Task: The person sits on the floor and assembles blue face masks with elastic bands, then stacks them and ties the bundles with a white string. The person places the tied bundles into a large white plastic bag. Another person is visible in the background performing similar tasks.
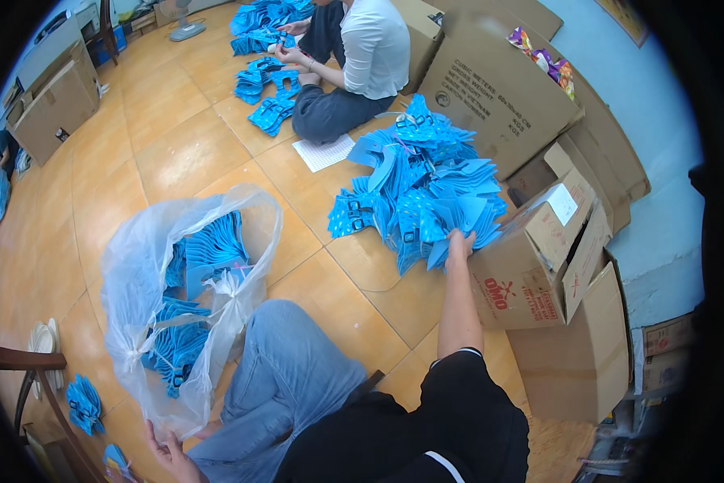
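Observation:
My right hand reaches to the near right side of a big heap of flat blue pieces on the floor. Its fingers close on the edge of some of them, partly hidden. The pieces are stacked in bundles, some with white spots and black buckles. On my left stands a clear plastic bag, its mouth wide, with more bundles of blue pieces inside. My left hand is at the bag's near edge, thumb and fingers around the plastic.
Another person sits on the tiled floor beyond the heap, handling blue pieces. A white sheet lies between. Cardboard boxes line the right side. A wooden chair and a small blue bundle are at the lower left.

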